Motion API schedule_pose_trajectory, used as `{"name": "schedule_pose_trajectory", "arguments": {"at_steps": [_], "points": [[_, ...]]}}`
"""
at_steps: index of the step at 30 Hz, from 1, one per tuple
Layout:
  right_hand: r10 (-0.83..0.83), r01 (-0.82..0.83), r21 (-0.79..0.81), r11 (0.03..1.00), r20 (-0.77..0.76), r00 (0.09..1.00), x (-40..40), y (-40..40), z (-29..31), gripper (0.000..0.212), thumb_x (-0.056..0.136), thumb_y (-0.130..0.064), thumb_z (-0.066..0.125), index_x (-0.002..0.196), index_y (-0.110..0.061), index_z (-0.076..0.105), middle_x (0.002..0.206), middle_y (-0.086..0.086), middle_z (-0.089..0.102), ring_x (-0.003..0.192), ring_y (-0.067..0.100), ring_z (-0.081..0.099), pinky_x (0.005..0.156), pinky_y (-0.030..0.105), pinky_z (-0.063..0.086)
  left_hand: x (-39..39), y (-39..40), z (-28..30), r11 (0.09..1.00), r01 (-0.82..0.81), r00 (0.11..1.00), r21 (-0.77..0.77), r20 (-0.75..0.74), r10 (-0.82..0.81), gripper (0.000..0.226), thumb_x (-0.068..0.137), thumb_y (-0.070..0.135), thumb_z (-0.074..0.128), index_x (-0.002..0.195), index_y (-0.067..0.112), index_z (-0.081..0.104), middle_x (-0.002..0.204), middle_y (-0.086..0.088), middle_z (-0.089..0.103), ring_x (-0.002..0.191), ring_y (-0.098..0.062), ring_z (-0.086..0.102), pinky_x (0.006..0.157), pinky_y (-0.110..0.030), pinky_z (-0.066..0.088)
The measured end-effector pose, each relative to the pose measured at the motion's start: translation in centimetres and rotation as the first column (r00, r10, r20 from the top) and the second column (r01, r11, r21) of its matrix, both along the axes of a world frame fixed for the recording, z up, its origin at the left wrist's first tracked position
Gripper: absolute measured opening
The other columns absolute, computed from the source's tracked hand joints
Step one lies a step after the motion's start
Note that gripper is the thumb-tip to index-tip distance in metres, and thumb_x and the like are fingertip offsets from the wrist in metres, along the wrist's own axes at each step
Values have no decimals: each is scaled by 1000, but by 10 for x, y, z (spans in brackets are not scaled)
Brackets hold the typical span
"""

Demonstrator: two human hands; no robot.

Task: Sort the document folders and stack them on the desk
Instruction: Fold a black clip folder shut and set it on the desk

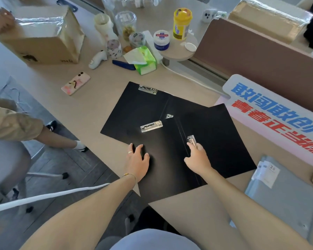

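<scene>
Head view, black folder (pixel 152 112) open flat, silver clips (pixel 151 126), overlapping second folder (pixel 229 141)

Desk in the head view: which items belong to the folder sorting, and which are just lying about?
Part of the job:
- open black folders, overlapping on the desk
- left hand, flat on a folder
- right hand, at a metal clip

Lying about:
- phone
- cardboard box
- tissue pack
- yellow bottle
- printed sign

beige desk (pixel 101 98), black folders (pixel 145 112), phone (pixel 76 83)
</scene>
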State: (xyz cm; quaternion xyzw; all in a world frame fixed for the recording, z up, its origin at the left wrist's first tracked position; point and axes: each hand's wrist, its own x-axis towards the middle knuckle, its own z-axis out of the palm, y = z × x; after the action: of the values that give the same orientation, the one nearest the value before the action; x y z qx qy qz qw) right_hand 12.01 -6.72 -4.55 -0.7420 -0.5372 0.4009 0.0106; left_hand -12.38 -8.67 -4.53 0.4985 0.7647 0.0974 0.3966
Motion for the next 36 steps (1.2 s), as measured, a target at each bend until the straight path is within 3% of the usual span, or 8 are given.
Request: {"name": "schedule_pose_trajectory", "arguments": {"at_steps": [4, 12, 16, 21, 23, 27, 32, 36], "points": [[-2, 2, -8, 1000, 25, 1000, -8, -2, -3, 71, 85, -16, 56, 152, -25, 35, 156, 8, 25, 138, 29, 34, 98, 46, 50, -2, 2, 1, 998, -48, 998, 37, 43, 46, 47, 99, 35, 54, 146, 30, 50, 168, 1, 20, 127, -27, 57, 109, -41, 47], [-71, 78, 71, 994, -94, 993, -25, -5, 10, 67, 88, -11, 57, 151, -27, 38, 153, 2, 38, 137, 26, 41, 101, 41, 47, -19, 28, 61, 934, -118, 993, 336, 13, 121, 56, 96, 11, 65, 147, 27, 51, 165, -2, 30, 148, -24, 36, 114, -33, 40], [-122, 133, 41, 990, -201, 972, -31, -10, 13, 69, 88, -8, 61, 151, -25, 39, 155, 2, 41, 139, 24, 43, 108, 36, 41, -29, 42, 93, 904, -268, 952, 333, 238, 195, 66, 95, 4, 63, 152, 30, 42, 154, 2, 41, 126, -16, 55, 93, -24, 53], [-214, 218, -28, 976, -345, 914, -31, -12, 22, 72, 91, -4, 63, 155, -22, 35, 154, 4, 45, 137, 24, 48, 104, 27, 38, -13, 61, 129, 925, -235, 921, 298, 372, 114, 68, 95, 2, 64, 152, 32, 42, 116, 10, 68, 98, -13, 71, 87, -42, 63], [-240, 253, -15, 967, -372, 896, -26, -15, 27, 69, 92, -4, 63, 153, -22, 37, 151, 1, 48, 137, 22, 47, 100, 24, 35, 4, 61, 138, 933, -163, 928, 321, 371, 34, 69, 96, 2, 63, 153, 35, 40, 124, 7, 68, 98, -15, 71, 84, -41, 64], [-325, 365, 23, 931, -406, 854, -5, -15, 41, 66, 92, -5, 64, 151, -24, 41, 151, 3, 47, 141, 24, 43, 109, 33, 37, 42, 56, 148, 926, -61, 929, 372, 361, -83, 66, 99, 6, 62, 154, 35, 39, 125, 12, 63, 100, -7, 68, 81, -17, 56], [-419, 505, 99, 857, -435, 797, 42, -18, 64, 57, 95, -6, 60, 146, -29, 47, 150, 0, 48, 138, 19, 46, 111, 36, 39, 90, 40, 136, 944, 31, 894, 328, 413, -173, 59, 102, 30, 58, 156, 36, 35, 150, 7, 54, 134, -12, 55, 113, -44, 48], [-462, 589, 193, 785, -451, 763, 85, -30, 85, 49, 97, -11, 58, 142, -28, 51, 147, -3, 52, 135, 16, 49, 112, 36, 38, 129, 21, 122, 925, 146, 890, 350, 361, -277, 71, 101, 46, 55, 162, 37, 19, 168, 10, 28, 147, -8, 35, 114, -29, 27]]}}
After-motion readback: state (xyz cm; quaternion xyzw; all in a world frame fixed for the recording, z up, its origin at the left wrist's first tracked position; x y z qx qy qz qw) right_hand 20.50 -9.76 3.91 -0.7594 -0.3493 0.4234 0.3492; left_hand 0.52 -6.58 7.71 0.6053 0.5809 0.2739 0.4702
